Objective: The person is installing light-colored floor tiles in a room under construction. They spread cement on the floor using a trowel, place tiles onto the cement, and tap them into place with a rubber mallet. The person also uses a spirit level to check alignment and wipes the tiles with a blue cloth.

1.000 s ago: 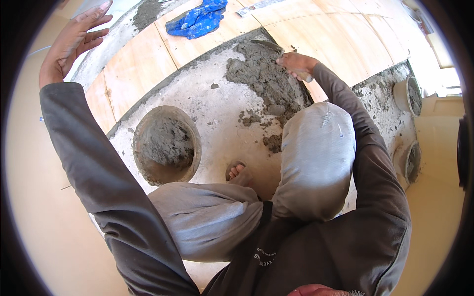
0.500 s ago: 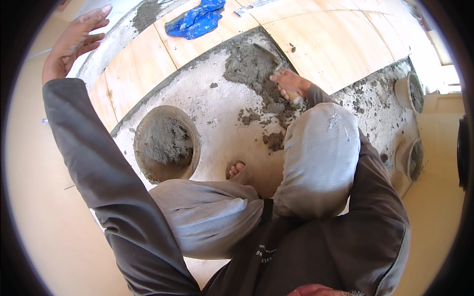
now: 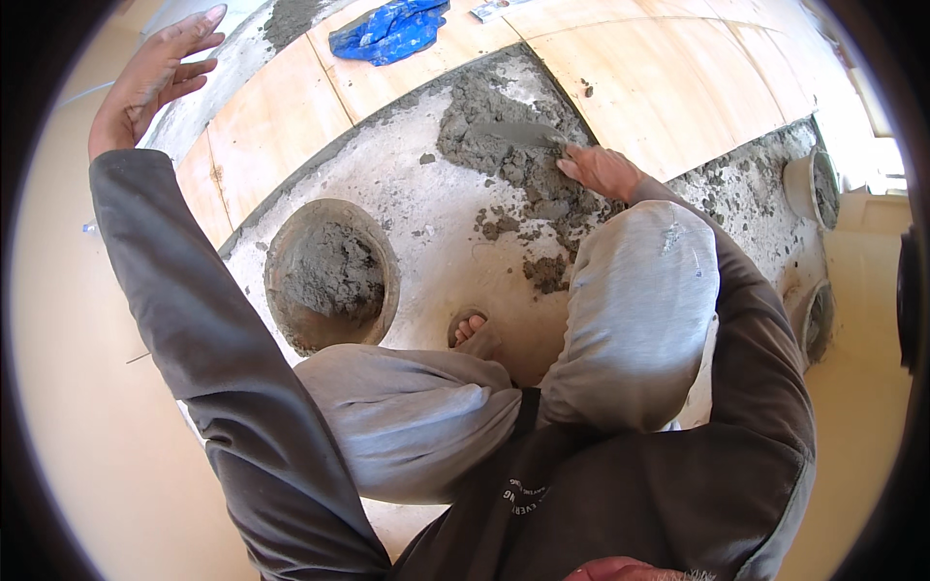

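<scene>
My right hand (image 3: 605,172) is closed round the handle of a trowel. The trowel's blade (image 3: 523,134) lies nearly flat on a spread patch of wet grey mortar (image 3: 470,108), its tip toward the left. This mortar is on the bare floor, beside the edge of the laid light wood-toned tiles. At the upper left my left hand (image 3: 160,77) is raised, fingers apart, and holds nothing. A round bucket (image 3: 389,247) with grey mortar inside stands on the floor to the left of my bare foot.
A crumpled blue plastic bag (image 3: 389,34) lies on the tiles (image 3: 276,111) at the back. Two more buckets stand at the far right, one above the other: an upper bucket (image 3: 800,184) and a lower bucket (image 3: 806,324). Loose mortar crumbs (image 3: 547,274) are scattered near my right knee.
My right hand has moved slightly right and turned, and the trowel blade now lies flatter across the mortar. My left hand stays raised, barely shifted.
</scene>
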`<state>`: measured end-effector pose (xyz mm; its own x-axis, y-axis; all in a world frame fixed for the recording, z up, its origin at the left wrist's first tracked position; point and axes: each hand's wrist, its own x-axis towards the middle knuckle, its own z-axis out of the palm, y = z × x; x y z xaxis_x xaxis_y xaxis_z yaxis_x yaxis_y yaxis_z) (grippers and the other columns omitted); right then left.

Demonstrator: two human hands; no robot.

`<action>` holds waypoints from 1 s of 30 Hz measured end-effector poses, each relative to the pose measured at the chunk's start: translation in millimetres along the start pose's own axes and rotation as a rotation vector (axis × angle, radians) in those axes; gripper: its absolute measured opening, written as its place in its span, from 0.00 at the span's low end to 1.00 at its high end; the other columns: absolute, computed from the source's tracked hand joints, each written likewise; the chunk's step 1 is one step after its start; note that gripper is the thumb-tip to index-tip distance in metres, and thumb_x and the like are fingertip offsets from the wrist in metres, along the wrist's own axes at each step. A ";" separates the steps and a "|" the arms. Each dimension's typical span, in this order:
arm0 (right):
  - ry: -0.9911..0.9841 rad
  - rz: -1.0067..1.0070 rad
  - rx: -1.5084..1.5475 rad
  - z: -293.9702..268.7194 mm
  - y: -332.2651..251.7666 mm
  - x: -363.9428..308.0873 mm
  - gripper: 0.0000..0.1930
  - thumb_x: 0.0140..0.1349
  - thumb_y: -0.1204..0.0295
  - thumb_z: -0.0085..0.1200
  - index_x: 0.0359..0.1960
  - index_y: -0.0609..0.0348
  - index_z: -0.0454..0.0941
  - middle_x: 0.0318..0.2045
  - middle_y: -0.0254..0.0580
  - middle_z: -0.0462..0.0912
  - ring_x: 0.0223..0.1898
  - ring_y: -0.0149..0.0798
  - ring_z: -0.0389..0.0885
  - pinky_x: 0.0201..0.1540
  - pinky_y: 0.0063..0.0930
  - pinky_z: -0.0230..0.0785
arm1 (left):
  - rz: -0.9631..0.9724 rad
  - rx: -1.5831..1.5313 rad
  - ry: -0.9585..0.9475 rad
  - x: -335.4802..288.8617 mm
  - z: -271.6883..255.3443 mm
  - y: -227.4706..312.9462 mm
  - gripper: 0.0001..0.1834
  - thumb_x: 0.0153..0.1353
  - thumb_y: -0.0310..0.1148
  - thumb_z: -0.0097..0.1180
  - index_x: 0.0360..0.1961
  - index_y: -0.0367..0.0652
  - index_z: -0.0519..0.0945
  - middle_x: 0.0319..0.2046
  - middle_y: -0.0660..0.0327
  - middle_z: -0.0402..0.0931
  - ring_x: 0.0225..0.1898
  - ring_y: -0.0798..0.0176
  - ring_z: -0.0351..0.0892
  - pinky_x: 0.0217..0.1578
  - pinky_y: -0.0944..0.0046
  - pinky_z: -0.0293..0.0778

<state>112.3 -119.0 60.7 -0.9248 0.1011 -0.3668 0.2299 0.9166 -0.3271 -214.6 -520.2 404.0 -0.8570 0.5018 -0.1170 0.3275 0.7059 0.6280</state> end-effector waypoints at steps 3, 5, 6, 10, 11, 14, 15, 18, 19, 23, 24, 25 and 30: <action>-0.058 0.092 0.520 8.6 -11.5 29.5 0.26 0.79 0.48 0.42 0.54 0.62 0.73 0.33 0.49 0.81 0.27 0.45 0.83 0.29 0.41 0.79 | 0.035 -0.039 -0.020 -1.9 1.3 0.7 0.48 0.60 0.73 0.57 0.73 0.54 0.73 0.67 0.51 0.74 0.67 0.51 0.74 0.70 0.56 0.66; -0.136 0.181 0.870 -2.7 -31.1 39.9 0.26 0.79 0.46 0.42 0.51 0.61 0.72 0.30 0.41 0.76 0.23 0.36 0.77 0.24 0.33 0.76 | 0.024 -0.047 -0.024 -9.9 -6.7 0.1 0.47 0.61 0.73 0.57 0.73 0.53 0.73 0.67 0.51 0.74 0.67 0.51 0.74 0.70 0.56 0.67; -0.150 0.223 0.985 -7.5 -33.9 40.9 0.26 0.79 0.45 0.42 0.49 0.60 0.71 0.29 0.37 0.74 0.22 0.32 0.74 0.22 0.29 0.74 | 0.018 -0.047 -0.014 -11.3 -9.5 -4.1 0.47 0.61 0.73 0.57 0.72 0.53 0.73 0.67 0.51 0.74 0.67 0.51 0.74 0.70 0.56 0.67; -0.143 0.156 0.912 -43.5 -40.6 7.8 0.22 0.76 0.48 0.51 0.45 0.58 0.69 0.28 0.35 0.72 0.21 0.28 0.73 0.20 0.26 0.73 | 0.015 -0.034 0.045 -5.9 -23.0 -32.9 0.48 0.61 0.73 0.58 0.72 0.52 0.73 0.67 0.51 0.74 0.67 0.51 0.74 0.70 0.55 0.67; -0.129 0.109 0.820 -52.3 -42.4 -3.3 0.22 0.76 0.49 0.52 0.45 0.58 0.69 0.28 0.35 0.72 0.21 0.27 0.73 0.20 0.25 0.73 | 0.009 -0.026 0.057 -3.5 -22.1 -42.5 0.48 0.60 0.73 0.58 0.72 0.52 0.73 0.68 0.51 0.74 0.67 0.50 0.74 0.70 0.55 0.67; -0.093 0.222 1.044 -67.7 -23.1 8.4 0.19 0.78 0.54 0.48 0.43 0.61 0.71 0.25 0.32 0.73 0.17 0.26 0.71 0.17 0.23 0.72 | -0.022 -0.020 0.038 6.2 -22.0 -55.5 0.48 0.60 0.73 0.58 0.73 0.52 0.72 0.68 0.50 0.73 0.67 0.49 0.74 0.70 0.54 0.67; -0.094 0.284 1.151 -70.6 -9.4 18.0 0.19 0.80 0.55 0.46 0.42 0.61 0.72 0.24 0.31 0.73 0.15 0.25 0.69 0.16 0.22 0.72 | -0.005 -0.028 0.027 10.0 -14.1 -54.2 0.48 0.60 0.73 0.58 0.73 0.52 0.72 0.68 0.50 0.73 0.67 0.49 0.74 0.70 0.54 0.67; -0.442 0.284 1.595 -30.2 8.8 68.9 0.19 0.81 0.56 0.43 0.38 0.59 0.74 0.20 0.29 0.71 0.13 0.24 0.67 0.13 0.21 0.69 | 0.023 -0.025 0.005 13.1 2.7 -39.8 0.48 0.61 0.72 0.58 0.73 0.52 0.72 0.68 0.50 0.73 0.68 0.49 0.74 0.70 0.54 0.66; -0.442 0.267 1.663 -21.4 -14.6 81.8 0.20 0.81 0.55 0.42 0.37 0.58 0.75 0.17 0.27 0.69 0.13 0.23 0.67 0.12 0.19 0.67 | 0.017 -0.016 0.007 12.1 -0.2 -36.8 0.47 0.61 0.72 0.58 0.73 0.52 0.72 0.68 0.50 0.73 0.68 0.49 0.74 0.70 0.54 0.66; -0.662 0.266 1.493 -9.4 -61.3 88.6 0.20 0.80 0.53 0.44 0.38 0.57 0.74 0.20 0.27 0.71 0.15 0.23 0.68 0.14 0.19 0.68 | 0.038 -0.034 -0.007 15.4 0.4 -13.1 0.46 0.62 0.72 0.57 0.72 0.53 0.73 0.68 0.51 0.74 0.67 0.50 0.74 0.70 0.55 0.66; -0.602 0.249 1.306 -12.5 -73.7 80.1 0.20 0.80 0.53 0.44 0.38 0.57 0.73 0.22 0.29 0.71 0.18 0.24 0.70 0.18 0.21 0.71 | 0.074 -0.037 -0.012 16.7 0.7 -8.1 0.46 0.62 0.72 0.56 0.72 0.53 0.73 0.68 0.51 0.74 0.67 0.50 0.74 0.70 0.55 0.66; -0.493 0.171 1.083 -13.2 -79.2 79.7 0.18 0.80 0.55 0.46 0.38 0.57 0.73 0.25 0.33 0.76 0.21 0.28 0.75 0.23 0.27 0.77 | 0.110 -0.040 -0.016 17.5 0.5 -3.9 0.46 0.63 0.72 0.56 0.72 0.53 0.73 0.68 0.51 0.74 0.67 0.51 0.74 0.70 0.55 0.66; 0.021 -0.086 -0.007 -0.9 -18.4 94.6 0.20 0.79 0.57 0.43 0.38 0.61 0.78 0.27 0.42 0.82 0.32 0.41 0.88 0.31 0.41 0.81 | 0.090 -0.039 -0.032 -2.6 -6.2 1.7 0.47 0.62 0.73 0.56 0.73 0.53 0.73 0.68 0.52 0.74 0.66 0.52 0.75 0.70 0.56 0.67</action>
<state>20.3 -125.9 32.8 -0.9473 0.0298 -0.3189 0.1470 0.9250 -0.3504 -214.3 -523.4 410.2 -0.8115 0.5785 -0.0824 0.3868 0.6375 0.6663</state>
